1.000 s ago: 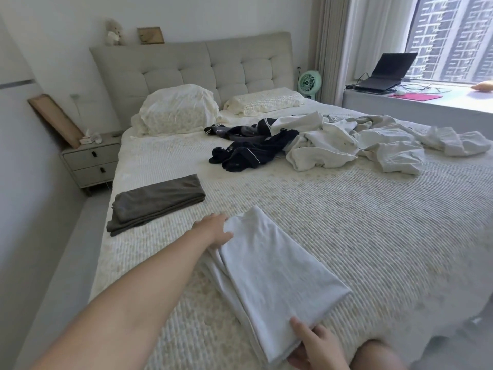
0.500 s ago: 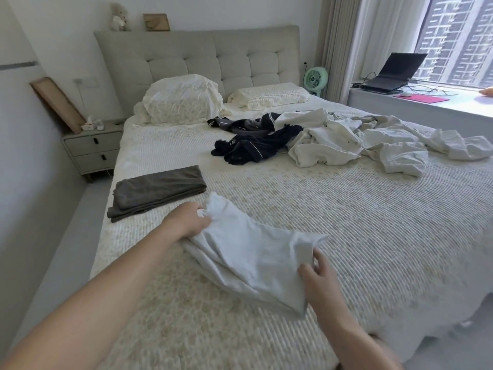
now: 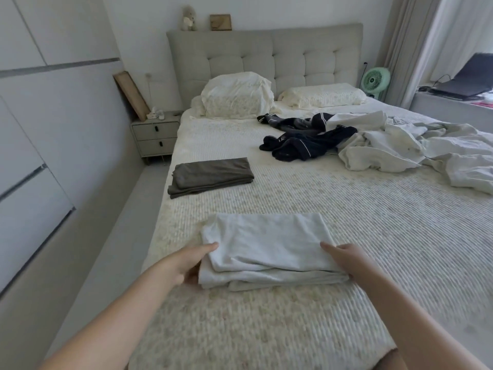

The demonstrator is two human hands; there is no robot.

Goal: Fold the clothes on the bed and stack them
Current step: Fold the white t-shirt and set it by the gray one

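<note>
Refolded white garment [image 3: 269, 249] now between both hands.

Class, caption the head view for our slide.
Both hands, left hand and right hand, grip a folded white garment on the bed.

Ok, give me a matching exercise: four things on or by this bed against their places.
Things
1. white folded garment
2. grey folded garment
3. navy clothes
4. green fan

Places
A. beside the headboard, near the curtain
B. left edge of the bed, lying alone
C. mid-bed, unfolded, against the white heap
D. near end, between both hands

Pairs: 1-D, 2-B, 3-C, 4-A
</note>
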